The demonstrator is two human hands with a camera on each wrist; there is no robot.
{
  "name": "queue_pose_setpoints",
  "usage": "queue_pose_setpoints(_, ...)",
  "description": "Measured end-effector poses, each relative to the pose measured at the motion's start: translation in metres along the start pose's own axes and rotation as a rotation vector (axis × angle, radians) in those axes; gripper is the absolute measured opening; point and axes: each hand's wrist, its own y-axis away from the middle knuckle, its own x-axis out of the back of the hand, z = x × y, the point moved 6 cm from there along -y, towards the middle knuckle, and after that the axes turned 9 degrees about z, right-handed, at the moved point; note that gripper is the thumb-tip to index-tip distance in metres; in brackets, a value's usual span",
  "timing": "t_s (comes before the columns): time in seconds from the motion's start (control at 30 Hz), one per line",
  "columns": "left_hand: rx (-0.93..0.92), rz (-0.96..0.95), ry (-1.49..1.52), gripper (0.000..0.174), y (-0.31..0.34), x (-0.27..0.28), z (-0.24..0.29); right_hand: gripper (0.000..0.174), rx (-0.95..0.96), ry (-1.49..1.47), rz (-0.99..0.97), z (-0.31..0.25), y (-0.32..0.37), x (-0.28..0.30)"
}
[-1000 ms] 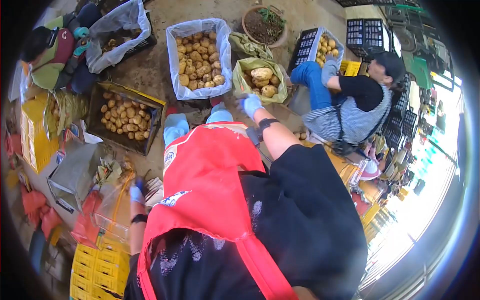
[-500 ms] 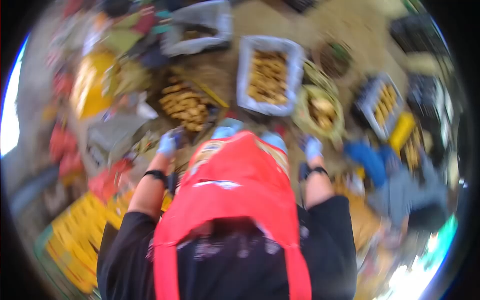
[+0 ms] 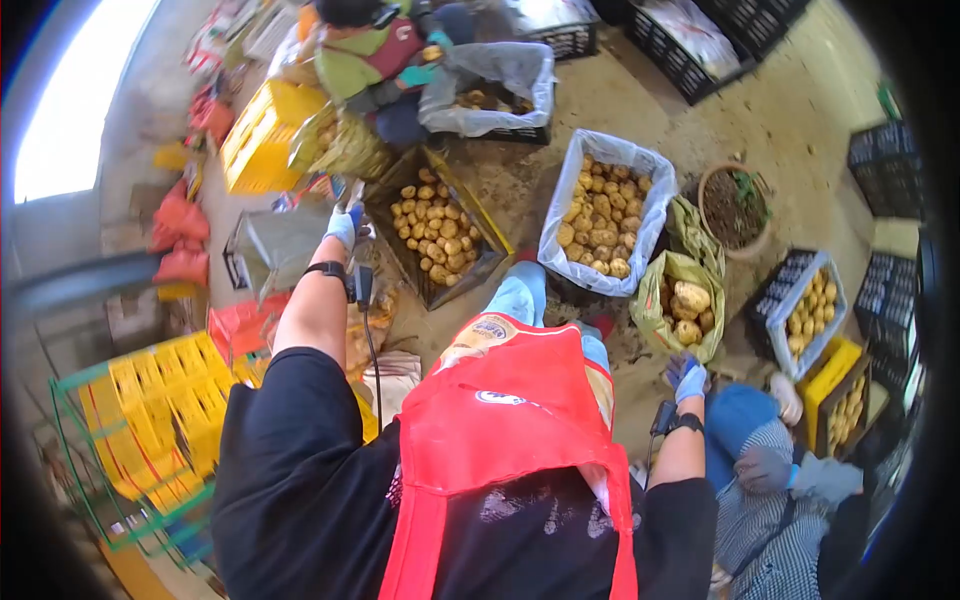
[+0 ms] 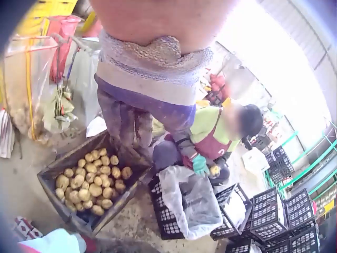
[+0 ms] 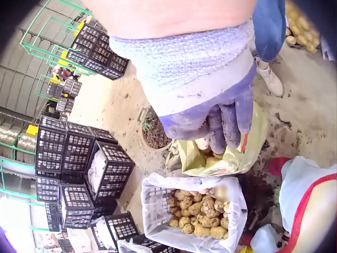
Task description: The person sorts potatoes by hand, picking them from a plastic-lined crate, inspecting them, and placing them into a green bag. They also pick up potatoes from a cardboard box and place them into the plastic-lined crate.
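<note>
In the head view the gloved left hand (image 3: 345, 226) is held out beside the dark crate of small potatoes (image 3: 436, 232); in the left wrist view the hand (image 4: 145, 100) hangs with loose fingers above that crate's far edge. The gloved right hand (image 3: 687, 376) is just below the green sack (image 3: 688, 305) of large potatoes. Its fingers in the right wrist view (image 5: 210, 116) hang relaxed in front of the sack (image 5: 231, 161), and contact cannot be told. Neither hand shows anything held. A crate lined with white plastic (image 3: 606, 210) holds potatoes between the dark crate and the sack.
A person in a maroon apron (image 3: 375, 55) sits at a lined crate (image 3: 490, 90). Another person in a striped apron (image 3: 770, 490) is at the right, near a lined potato crate (image 3: 810, 315). A plant pot (image 3: 735, 210) stands behind the sack; yellow crates (image 3: 165, 400) are at the left.
The head view has swung, so the crates appear further right. My left hand has risen beside the dark crate; my right hand has moved from the sack's upper left side to below it.
</note>
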Motion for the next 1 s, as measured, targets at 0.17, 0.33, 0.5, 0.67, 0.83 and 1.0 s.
queue_pose_setpoints(0.17,-0.084,-0.420,-0.171,0.051,-0.020,-0.129,0.008,0.032,-0.047,-0.506,0.019,0.026,0.053,-0.037)
queue_pose_setpoints(0.33,-0.138,-0.758,-0.508,0.052,0.092,-0.268,0.024,0.040,-0.021,-0.416,0.064,0.019,0.080,-0.079)
queue_pose_setpoints(0.5,-0.342,-1.053,-0.774,0.049,0.122,-0.399,-0.008,0.037,-0.017,-0.585,0.135,0.000,0.045,-0.068)
queue_pose_setpoints(0.67,-0.499,-1.083,-0.831,0.057,0.209,-0.522,-0.042,0.053,0.018,-0.831,0.101,-0.009,-0.043,-0.036)
queue_pose_setpoints(0.83,-1.251,-1.094,-1.287,0.081,0.315,-0.649,-0.076,0.059,-0.082,-0.845,0.299,-0.033,-0.096,-0.032)
queue_pose_setpoints(1.0,-1.544,-0.946,-1.446,0.088,0.370,-0.755,-0.140,0.058,-0.206,-0.436,0.550,0.017,-0.189,-0.027)
